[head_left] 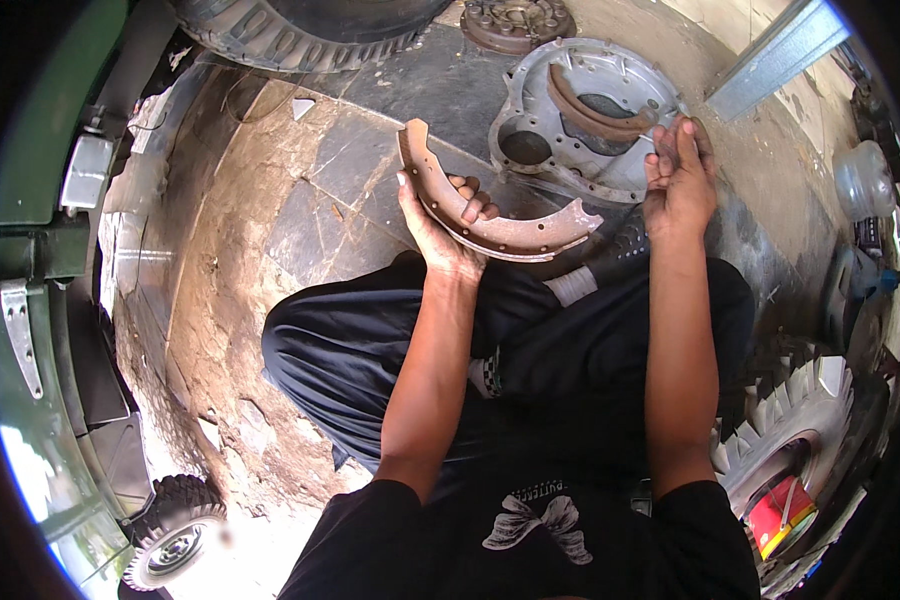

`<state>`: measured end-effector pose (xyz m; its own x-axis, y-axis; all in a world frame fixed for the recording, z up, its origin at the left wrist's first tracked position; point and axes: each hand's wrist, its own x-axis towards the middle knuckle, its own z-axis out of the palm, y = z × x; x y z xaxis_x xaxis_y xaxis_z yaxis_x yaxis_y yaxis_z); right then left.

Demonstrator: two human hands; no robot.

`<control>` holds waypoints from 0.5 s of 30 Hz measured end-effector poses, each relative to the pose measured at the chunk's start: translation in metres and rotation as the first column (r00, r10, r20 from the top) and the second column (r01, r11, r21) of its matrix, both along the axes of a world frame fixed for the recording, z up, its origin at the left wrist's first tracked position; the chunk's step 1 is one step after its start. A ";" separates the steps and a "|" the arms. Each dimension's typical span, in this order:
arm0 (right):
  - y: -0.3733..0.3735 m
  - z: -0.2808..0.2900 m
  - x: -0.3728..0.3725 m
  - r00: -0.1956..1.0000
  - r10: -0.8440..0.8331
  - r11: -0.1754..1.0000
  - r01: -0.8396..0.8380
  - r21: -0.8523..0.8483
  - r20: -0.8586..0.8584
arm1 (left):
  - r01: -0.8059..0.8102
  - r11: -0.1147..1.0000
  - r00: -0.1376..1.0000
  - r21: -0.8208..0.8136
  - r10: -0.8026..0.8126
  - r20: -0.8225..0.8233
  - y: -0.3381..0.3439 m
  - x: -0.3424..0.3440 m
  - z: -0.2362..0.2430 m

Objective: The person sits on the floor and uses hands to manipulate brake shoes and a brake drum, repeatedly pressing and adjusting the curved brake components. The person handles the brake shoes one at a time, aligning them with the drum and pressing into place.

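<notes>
My left hand [448, 222] is wrapped round a curved brake shoe [525, 232], bare rusty metal with a row of small holes along its rim. The shoe is held up above my crossed legs, its notched end toward the right. My right hand [682, 180] is raised at the right, its fingertips pinched together; whatever they hold, if anything, is too small to make out. Just beyond that hand a grey metal housing [530, 100] with large openings lies on the floor. A second brown brake shoe [595, 118] rests on it.
Several small round pieces [628, 242] lie on the tiled floor by my right knee. A large tyre [300, 35] and a rusty round hub part [518, 22] are at the far side. A metal post [778, 58] stands far right, a treaded tyre [795, 420] near right. Green vehicle bodywork [40, 130] borders the left.
</notes>
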<state>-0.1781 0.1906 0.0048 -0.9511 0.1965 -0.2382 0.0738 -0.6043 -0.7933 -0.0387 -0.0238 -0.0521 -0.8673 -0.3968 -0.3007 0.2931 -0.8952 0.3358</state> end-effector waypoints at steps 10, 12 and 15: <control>-0.015 0.001 0.010 0.992 0.075 0.971 -0.050 0.234 -0.099 | 0.023 0.998 0.989 -0.061 -0.013 0.149 0.018 -0.004 0.006; -0.019 0.002 0.013 0.984 0.109 0.951 -0.062 0.302 -0.141 | 0.049 0.995 0.989 -0.083 -0.037 0.144 0.017 -0.004 0.000; -0.021 0.004 0.021 0.944 0.326 0.890 -0.285 0.355 -0.060 | 0.035 0.993 0.980 -0.112 -0.012 0.198 0.023 -0.001 0.001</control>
